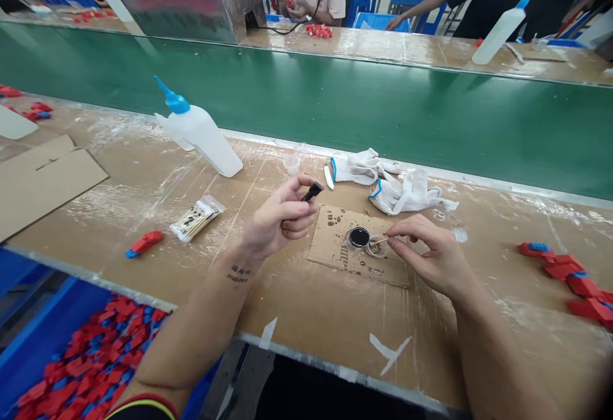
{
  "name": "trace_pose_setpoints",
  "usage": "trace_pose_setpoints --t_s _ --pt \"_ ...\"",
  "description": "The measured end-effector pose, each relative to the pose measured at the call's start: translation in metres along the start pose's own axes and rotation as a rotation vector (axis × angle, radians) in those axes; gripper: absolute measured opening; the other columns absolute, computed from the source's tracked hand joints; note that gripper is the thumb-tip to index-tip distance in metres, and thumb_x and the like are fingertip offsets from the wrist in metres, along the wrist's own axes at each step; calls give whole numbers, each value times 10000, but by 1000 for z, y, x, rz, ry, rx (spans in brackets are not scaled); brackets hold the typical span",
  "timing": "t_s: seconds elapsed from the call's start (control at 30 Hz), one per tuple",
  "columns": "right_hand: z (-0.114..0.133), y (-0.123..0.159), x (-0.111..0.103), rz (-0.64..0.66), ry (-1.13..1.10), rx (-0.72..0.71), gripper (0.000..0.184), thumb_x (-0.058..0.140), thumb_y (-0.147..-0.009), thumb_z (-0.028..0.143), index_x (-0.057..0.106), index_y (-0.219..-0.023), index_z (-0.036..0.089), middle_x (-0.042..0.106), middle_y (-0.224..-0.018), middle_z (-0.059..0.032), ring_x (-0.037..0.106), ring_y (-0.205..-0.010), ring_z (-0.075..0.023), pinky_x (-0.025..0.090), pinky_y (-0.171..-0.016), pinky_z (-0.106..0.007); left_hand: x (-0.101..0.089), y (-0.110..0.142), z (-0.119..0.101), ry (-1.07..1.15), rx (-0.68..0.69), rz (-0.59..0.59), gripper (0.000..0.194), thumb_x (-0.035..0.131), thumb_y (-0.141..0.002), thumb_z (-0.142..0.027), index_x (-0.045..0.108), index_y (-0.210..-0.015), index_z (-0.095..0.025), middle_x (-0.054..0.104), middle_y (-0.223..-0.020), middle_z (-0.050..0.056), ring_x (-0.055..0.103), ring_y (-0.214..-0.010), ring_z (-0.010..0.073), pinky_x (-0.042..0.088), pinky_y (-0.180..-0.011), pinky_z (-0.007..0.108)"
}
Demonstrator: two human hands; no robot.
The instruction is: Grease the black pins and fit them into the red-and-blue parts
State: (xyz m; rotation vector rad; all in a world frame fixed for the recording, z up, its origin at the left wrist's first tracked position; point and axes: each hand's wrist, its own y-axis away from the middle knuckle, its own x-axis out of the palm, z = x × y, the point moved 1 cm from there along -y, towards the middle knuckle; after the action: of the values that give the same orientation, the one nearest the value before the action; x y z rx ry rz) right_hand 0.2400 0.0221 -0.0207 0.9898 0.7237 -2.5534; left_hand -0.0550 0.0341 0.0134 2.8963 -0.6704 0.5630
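At our cardboard-covered bench (297, 308), alongside a green conveyor belt (306, 101), lies a stained cardboard pad (325, 244). Our left hand (282, 212), fingers curled, and right hand (431, 251), thumb and forefinger pinched, flank its black-filled round cup (359, 237). The left grips a small black part (313, 191) near the pad's far left corner; the right holds a thin stick (381, 240) beside the cup.

Part (312, 191) is black, liquid (359, 237) black. Card (330, 244) brown, dark-spotted. Gloves (412, 195) white, blue edging (378, 188). Bottle (208, 139) white, nozzle (177, 102) blue. Belt (335, 104) green.
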Motion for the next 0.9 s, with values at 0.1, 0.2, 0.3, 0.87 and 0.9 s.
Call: trace_pose_setpoints --t_s 0.1,0.2,0.3,0.87,0.9 --pt "4 -1 2 10 -12 -9 83 646 -930 196 691 -955 261 732 -872 -24 643 -856 -207 522 -741 -374 3 4 1 -346 50 30 225 629 -881 -308 491 -1050 -255 500 -774 -42 285 -485 61 232 -412 220" --pt "9 -3 3 5 -12 -12 93 639 -925 192 701 -945 259 740 -856 -27 651 -842 -213 531 -735 -381 10 8 -2 -752 151 95 133 476 -1010 -300 570 -1047 -214 566 -782 -9 441 -583 98 366 -517 240" --pt "11 -4 3 3 -11 -23 110 637 -915 175 703 -948 256 741 -864 -26 655 -842 -207 529 -731 -370 18 13 -7 -1000 270 180 184 445 -1041 -257 613 -988 -202 599 -748 -22 529 -633 105 406 -601 245" --pt "-2 0 4 -238 -407 337 153 719 -815 230 567 -830 234 689 -789 -8 598 -674 -142 466 -604 -299 37 16 16 -1436 284 440 165 494 -1035 -241 529 -881 -194 624 -793 -3 558 -665 164 347 -601 308" --pt "-3 -1 5 -240 -432 362 160 722 -809 240 562 -823 234 690 -784 -11 599 -666 -141 464 -589 -294 36 15 15 -1428 275 442 169 489 -1038 -244 530 -881 -194 627 -798 -2 561 -670 162 349 -603 306"
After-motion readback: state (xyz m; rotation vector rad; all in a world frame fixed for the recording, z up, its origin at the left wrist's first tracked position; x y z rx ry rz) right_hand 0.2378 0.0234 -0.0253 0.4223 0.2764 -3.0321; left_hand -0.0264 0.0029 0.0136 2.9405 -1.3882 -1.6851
